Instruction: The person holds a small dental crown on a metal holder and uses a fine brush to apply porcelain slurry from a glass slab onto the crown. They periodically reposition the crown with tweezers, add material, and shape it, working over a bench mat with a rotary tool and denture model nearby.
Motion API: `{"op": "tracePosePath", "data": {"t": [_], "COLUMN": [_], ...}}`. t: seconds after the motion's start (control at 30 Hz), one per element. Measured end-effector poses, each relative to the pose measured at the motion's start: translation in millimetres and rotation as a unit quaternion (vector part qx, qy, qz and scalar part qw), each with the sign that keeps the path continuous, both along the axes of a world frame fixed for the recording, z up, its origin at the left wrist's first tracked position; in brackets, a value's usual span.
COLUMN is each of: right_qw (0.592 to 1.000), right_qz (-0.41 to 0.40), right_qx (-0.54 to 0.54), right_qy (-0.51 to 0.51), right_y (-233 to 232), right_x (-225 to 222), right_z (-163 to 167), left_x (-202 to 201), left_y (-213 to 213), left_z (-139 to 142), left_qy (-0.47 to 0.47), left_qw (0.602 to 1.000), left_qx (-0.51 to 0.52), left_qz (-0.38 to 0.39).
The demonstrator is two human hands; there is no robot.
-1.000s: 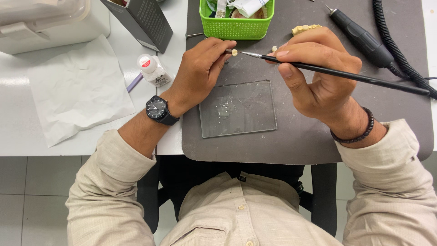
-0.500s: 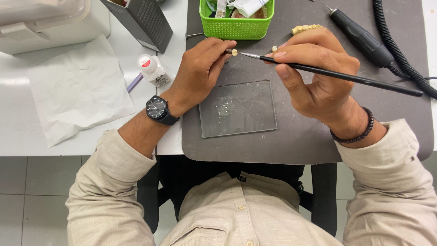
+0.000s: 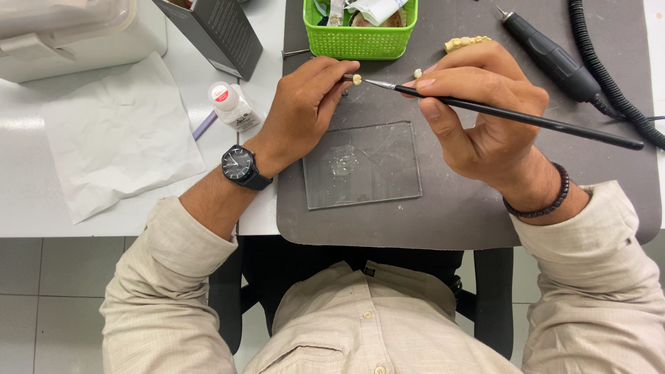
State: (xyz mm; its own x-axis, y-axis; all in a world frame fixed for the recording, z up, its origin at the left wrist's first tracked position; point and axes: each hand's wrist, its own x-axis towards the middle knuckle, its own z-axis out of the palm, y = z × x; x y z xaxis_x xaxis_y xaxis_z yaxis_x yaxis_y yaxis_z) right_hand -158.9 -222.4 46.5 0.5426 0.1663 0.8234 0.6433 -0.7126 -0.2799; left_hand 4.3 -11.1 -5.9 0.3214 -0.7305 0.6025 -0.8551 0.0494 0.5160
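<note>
The left hand (image 3: 305,104) lay curled on the dark mat (image 3: 471,215), its fingertips pressed together around a small cream tooth (image 3: 357,79), held just below the green basket (image 3: 360,34). A black watch (image 3: 241,166) sat on that wrist. The right hand (image 3: 485,118) pinched a thin black brush (image 3: 526,119) between thumb and fingers, pen-fashion, the handle running out to the right over the mat. The brush's fine tip pointed left and stood just beside the tooth; whether it touched could not be told. A dark bead bracelet (image 3: 547,204) circled the right wrist.

Below and between the two hands a clear glass slab (image 3: 364,166) rested flat on the mat, with a small wet smear near its left side. Another tiny tooth-like piece (image 3: 418,73) lay on the mat near the right fingertips, and a pale dental model (image 3: 465,43) showed just above that hand. A black handpiece (image 3: 547,55) with its ribbed cable (image 3: 609,83) lay at the upper right of the mat. On the white surface (image 3: 41,208) to the left were a small white bottle (image 3: 232,105) with a red-marked cap, a sheet of tissue (image 3: 118,138), a dark box (image 3: 215,31) and a white container (image 3: 69,34).
</note>
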Motion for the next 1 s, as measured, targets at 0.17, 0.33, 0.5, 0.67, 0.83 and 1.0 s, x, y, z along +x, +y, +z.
{"op": "tracePosePath", "data": {"t": [0.17, 0.33, 0.5, 0.67, 0.83, 1.0], "right_qw": [1.0, 1.0, 1.0, 1.0, 1.0, 1.0], "right_qz": [0.0, -0.004, 0.003, 0.003, 0.0, -0.003], "right_qx": [-0.001, -0.002, 0.005, -0.013, -0.008, -0.013], "right_qy": [-0.002, 0.001, 0.003, -0.014, -0.005, -0.011], "right_y": [-0.2, 0.1, -0.5, -1.3, -0.1, 0.1], "right_x": [1.0, -0.7, 0.1, 2.0, -0.1, 1.2], "right_z": [0.0, -0.5, -0.3, 0.1, 0.8, 2.5], "left_x": [-0.3, 0.5, 0.8, 0.6, 0.3, 0.7], "left_y": [0.4, 0.0, -0.5, 0.2, 0.7, 0.5], "left_z": [-0.5, -1.0, -0.9, -0.9, -0.9, -0.7], "left_qy": [-0.003, -0.006, -0.006, -0.004, -0.001, -0.002], "left_qw": [1.0, 1.0, 1.0, 1.0, 1.0, 1.0], "left_qx": [0.0, -0.001, 0.001, -0.002, 0.0, 0.001], "left_qz": [0.002, 0.0, 0.001, -0.004, -0.001, 0.0]}}
